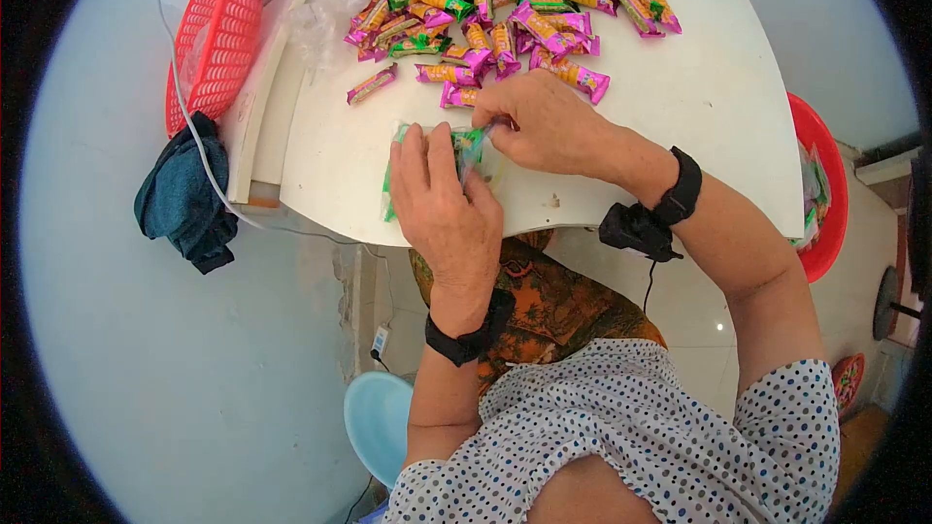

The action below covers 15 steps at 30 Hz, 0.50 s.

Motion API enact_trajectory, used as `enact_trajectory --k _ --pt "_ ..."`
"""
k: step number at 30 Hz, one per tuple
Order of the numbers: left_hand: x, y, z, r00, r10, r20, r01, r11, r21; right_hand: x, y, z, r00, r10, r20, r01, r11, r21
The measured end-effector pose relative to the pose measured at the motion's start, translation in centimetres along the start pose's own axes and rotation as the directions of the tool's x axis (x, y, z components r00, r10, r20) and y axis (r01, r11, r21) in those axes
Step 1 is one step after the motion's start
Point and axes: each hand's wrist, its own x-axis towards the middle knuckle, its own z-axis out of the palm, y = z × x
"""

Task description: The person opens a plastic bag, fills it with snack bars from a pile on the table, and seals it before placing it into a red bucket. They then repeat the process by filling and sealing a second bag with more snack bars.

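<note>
On the white table, my left hand lies with its fingers spread over a clear and green plastic packet, pressing it to the surface. My right hand is closed in a pinch at the packet's upper right side, on a thin strip that looks bluish and blurred. Whether that strip is part of the packet I cannot tell. Just beyond both hands is a heap of small snacks in pink and green wrappers. One wrapped snack lies apart, left of the heap.
A red basket and dark cloth are left of the white table. Crumpled clear plastic lies at its back left. A red tub stands at the right, a light blue basin below. A cable runs down the left.
</note>
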Motion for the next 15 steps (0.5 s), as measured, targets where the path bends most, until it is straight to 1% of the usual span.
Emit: enact_trajectory --k 3,5,9,11,14,15 --pt "0.0 0.0 -0.1 1.000 -0.014 -0.006 0.014 1.000 0.011 0.0 -0.2 -0.1 1.000 0.007 0.022 -0.006 1.000 -0.006" --pt "-0.1 -0.1 -0.2 1.000 -0.005 -0.019 0.006 1.000 0.016 -0.2 -0.1 0.1 0.999 -0.025 0.037 0.026 0.999 -0.030" --pt "-0.4 -0.6 -0.3 0.999 -0.043 0.008 0.043 0.998 -0.050 -0.2 -0.5 -0.2 0.990 -0.073 0.121 0.078 0.996 -0.035" --pt "-0.4 -0.7 -0.6 0.998 -0.049 0.025 0.051 0.996 -0.066 -0.3 -0.1 0.1 0.988 -0.073 0.136 0.078 0.997 -0.031" --pt "-0.8 -1.1 -0.4 0.996 0.052 0.070 -0.049 0.998 -0.045 -0.3 0.1 0.2 0.985 -0.089 0.145 0.098 0.993 -0.060" --pt "-0.8 -1.0 -0.4 0.996 0.055 0.073 -0.053 0.998 -0.033 -0.2 0.0 0.1 0.984 -0.097 0.148 0.109 0.991 -0.074"
